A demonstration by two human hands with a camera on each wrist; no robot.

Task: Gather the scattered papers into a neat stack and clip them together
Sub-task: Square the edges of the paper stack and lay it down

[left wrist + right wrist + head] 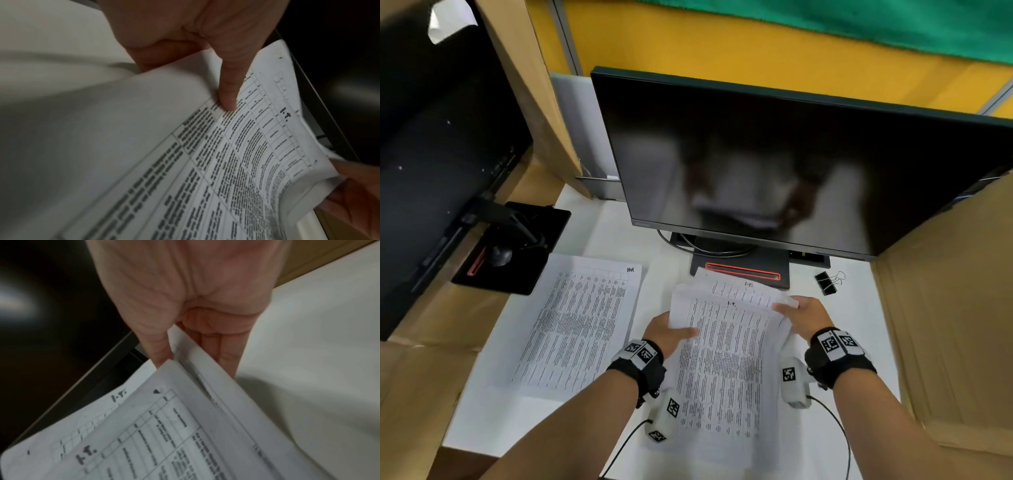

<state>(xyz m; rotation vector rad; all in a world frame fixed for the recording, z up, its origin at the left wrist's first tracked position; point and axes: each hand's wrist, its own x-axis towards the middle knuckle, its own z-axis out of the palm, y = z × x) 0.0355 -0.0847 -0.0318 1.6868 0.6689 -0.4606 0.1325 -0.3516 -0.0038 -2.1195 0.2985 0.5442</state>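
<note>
Both hands hold a few printed sheets (726, 356) lifted off the white desk, their top edges out of line. My left hand (671, 330) pinches the left edge, thumb (228, 97) on top of the held sheets (236, 162). My right hand (803, 313) pinches the upper right corner of the held sheets (185, 426), with the thumb (158, 350) on top and the fingers underneath. Another printed sheet (575, 325) lies flat on the desk to the left. A black binder clip (825, 282) lies on the desk to the right, past my right hand.
A dark monitor (791, 164) stands close behind the papers, its stand base (739, 270) just beyond them. Cardboard panels (955, 308) wall in the right side and the left. A second black monitor with its stand (517, 240) sits at the left. Wrist cables trail near the desk's front edge.
</note>
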